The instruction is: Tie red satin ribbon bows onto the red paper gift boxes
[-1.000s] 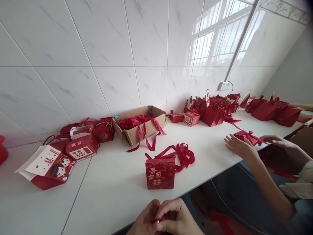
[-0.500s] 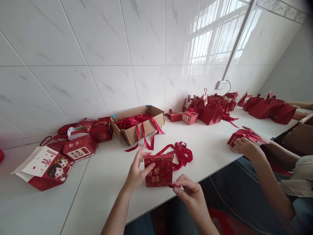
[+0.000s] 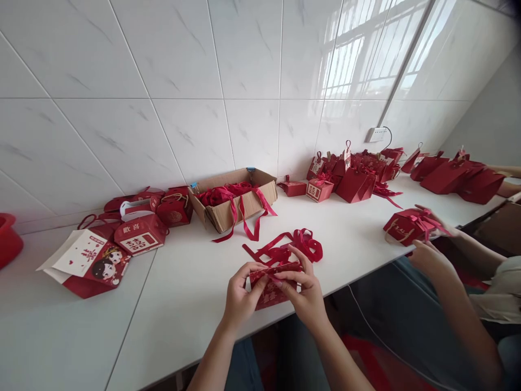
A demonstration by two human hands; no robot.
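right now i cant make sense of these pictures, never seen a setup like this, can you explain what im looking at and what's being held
There is no machine here: those are a person's bare hands, seen by one camera worn on their head, looking forward and down. Every picture comes from it.

The left hand grips a small printed red box by its upper part. The right hand touches its top too; whether it pinches something small there, I can't tell.

On the white table, loose red ribbon lies just beyond. Farther back sits an open cardboard box of ribbon, with decorated gift boxes to its left and more red boxes to its right. At far right, a co-worker's hands are at a bow-tied box.
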